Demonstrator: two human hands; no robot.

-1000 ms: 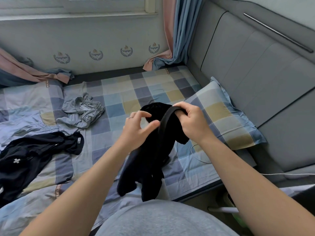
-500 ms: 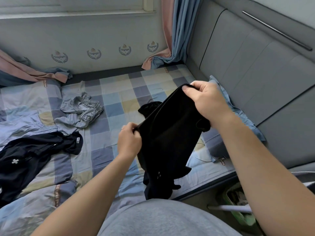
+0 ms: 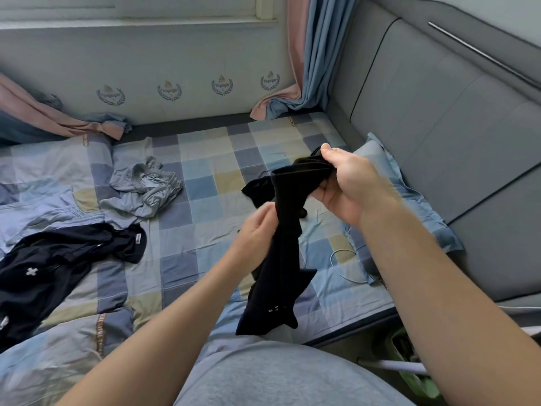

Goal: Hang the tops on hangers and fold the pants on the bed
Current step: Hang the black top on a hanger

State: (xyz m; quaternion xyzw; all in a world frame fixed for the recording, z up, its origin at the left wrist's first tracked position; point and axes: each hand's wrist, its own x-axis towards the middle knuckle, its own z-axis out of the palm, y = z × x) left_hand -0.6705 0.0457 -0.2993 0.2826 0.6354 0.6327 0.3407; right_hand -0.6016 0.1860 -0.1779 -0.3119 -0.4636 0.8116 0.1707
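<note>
Gripping the bunched upper end of a black garment (image 3: 285, 259) in the right hand (image 3: 351, 189), fingers clenched round the cloth. Pinching the same cloth lower down with the left hand (image 3: 257, 232), fingers curled onto it. Held up over the near part of the bed (image 3: 205, 230), hanging long and limp below both hands. Farther left on the checked sheet: a crumpled grey garment (image 3: 143, 191) with a gathered waistband, and nearer, a black top (image 3: 58, 265) marked with a white cross. Right of the hands, a checked pillow (image 3: 409, 206) against the grey padded headboard (image 3: 439, 127), with a thin white cable (image 3: 342, 265) just beside it.
</note>
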